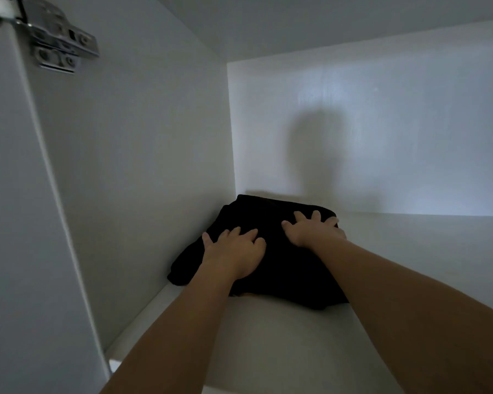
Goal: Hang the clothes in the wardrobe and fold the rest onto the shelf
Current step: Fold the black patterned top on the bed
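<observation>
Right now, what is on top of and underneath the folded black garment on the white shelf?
Both hands, left hand and right hand, rest flat on the folded black garment. The white wardrobe shelf lies beneath it; anything between garment and shelf is covered.

Matt black cloth garment [279,268], smooth white shelf [296,336], shiny metal hinge [60,41]

Folded black garment [271,268] flat on white shelf [282,336], left-rear corner

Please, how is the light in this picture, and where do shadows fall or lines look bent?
Head view: dim, light from behind the camera; a soft shadow falls on the back wall above the black folded garment, whose folds are lost in darkness; both hands, left hand and right hand, stay readable; the wide lens bends the door edge near the hinge.
</observation>
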`<state>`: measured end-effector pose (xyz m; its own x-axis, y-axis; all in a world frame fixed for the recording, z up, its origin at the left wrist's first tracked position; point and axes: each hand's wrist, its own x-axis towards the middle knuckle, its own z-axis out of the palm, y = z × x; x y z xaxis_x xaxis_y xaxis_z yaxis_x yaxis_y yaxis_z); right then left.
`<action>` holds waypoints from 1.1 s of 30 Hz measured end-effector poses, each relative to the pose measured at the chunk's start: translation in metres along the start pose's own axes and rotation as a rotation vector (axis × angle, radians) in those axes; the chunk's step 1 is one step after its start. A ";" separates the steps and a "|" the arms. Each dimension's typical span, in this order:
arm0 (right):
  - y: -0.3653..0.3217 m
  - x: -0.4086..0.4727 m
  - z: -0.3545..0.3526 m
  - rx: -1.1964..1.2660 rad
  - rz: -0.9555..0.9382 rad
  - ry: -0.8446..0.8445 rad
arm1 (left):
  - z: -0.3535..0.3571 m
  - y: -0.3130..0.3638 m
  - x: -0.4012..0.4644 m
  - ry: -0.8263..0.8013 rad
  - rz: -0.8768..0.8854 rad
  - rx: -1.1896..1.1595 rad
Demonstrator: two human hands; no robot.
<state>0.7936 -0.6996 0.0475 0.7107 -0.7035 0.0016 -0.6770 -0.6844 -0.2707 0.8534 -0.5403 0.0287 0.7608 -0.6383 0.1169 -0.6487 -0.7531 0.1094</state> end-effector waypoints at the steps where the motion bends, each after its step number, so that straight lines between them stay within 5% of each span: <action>1: -0.002 0.007 0.002 -0.001 -0.002 -0.003 | 0.002 -0.002 0.007 -0.012 0.002 0.020; 10: -0.007 0.070 0.010 0.007 -0.005 -0.029 | -0.001 0.003 0.066 -0.102 -0.183 -0.158; 13: -0.006 0.080 0.011 0.003 -0.020 -0.034 | -0.007 -0.008 0.095 -0.126 -0.218 -0.056; 17: -0.003 0.093 0.014 0.004 -0.035 -0.035 | -0.006 -0.014 0.131 0.071 -0.097 0.090; 23: -0.004 0.107 0.017 0.015 -0.013 -0.018 | 0.017 -0.018 0.182 -0.108 -0.075 -0.033; 33: -0.003 0.117 0.018 0.031 -0.027 0.002 | 0.025 -0.020 0.201 -0.092 -0.134 -0.126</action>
<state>0.8824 -0.7767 0.0308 0.7284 -0.6851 0.0117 -0.6510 -0.6973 -0.2999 1.0201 -0.6575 0.0255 0.8351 -0.5500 0.0033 -0.5344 -0.8100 0.2416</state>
